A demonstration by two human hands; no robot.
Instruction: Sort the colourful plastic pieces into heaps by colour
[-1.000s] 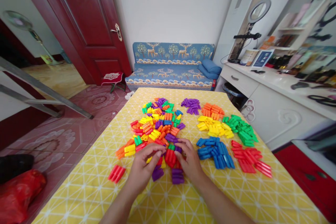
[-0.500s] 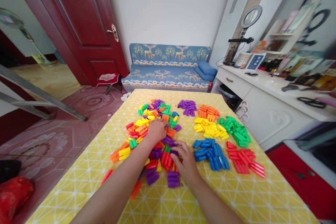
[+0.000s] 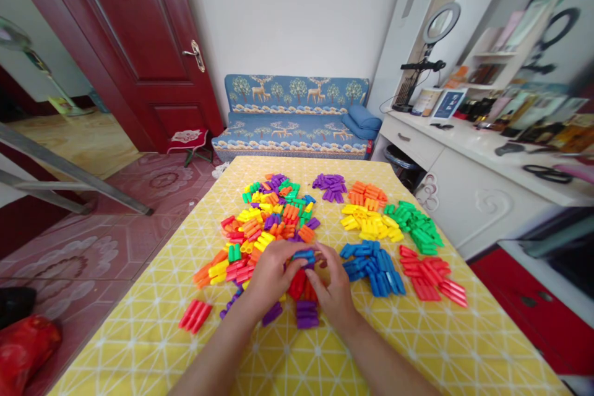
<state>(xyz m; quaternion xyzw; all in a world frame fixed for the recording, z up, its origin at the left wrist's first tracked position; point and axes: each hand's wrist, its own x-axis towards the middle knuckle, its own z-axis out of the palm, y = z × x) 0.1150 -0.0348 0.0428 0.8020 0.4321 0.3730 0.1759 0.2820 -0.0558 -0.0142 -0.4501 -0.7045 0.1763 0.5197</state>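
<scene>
My left hand (image 3: pixel 273 271) is closed on a blue plastic building block (image 3: pixel 304 254) shaped like short tubes joined side by side. From the other side, my right hand (image 3: pixel 333 289) has its fingers curled at the block's right end, so both hands hold it above the mixed pile. Red blocks (image 3: pixel 297 284) and a purple block (image 3: pixel 307 314) lie under and in front of the hands. The mixed-colour pile (image 3: pixel 250 216) spreads ahead and to the left. Closest to my right hand is the heap of blue blocks (image 3: pixel 378 269).
Sorted heaps stand on the right of the yellow tablecloth (image 3: pixel 153 334): purple (image 3: pixel 330 187), orange (image 3: pixel 367 194), yellow (image 3: pixel 371 223), green (image 3: pixel 415 226) and red (image 3: pixel 431 275). A red block (image 3: pixel 195 315) lies at left. Beyond the table is a blue sofa (image 3: pixel 297 130); a white dresser (image 3: pixel 464 161) stands right.
My left hand has drawn back from the pile's middle towards my right hand, bringing a blue block. My right hand has moved slightly and now meets it.
</scene>
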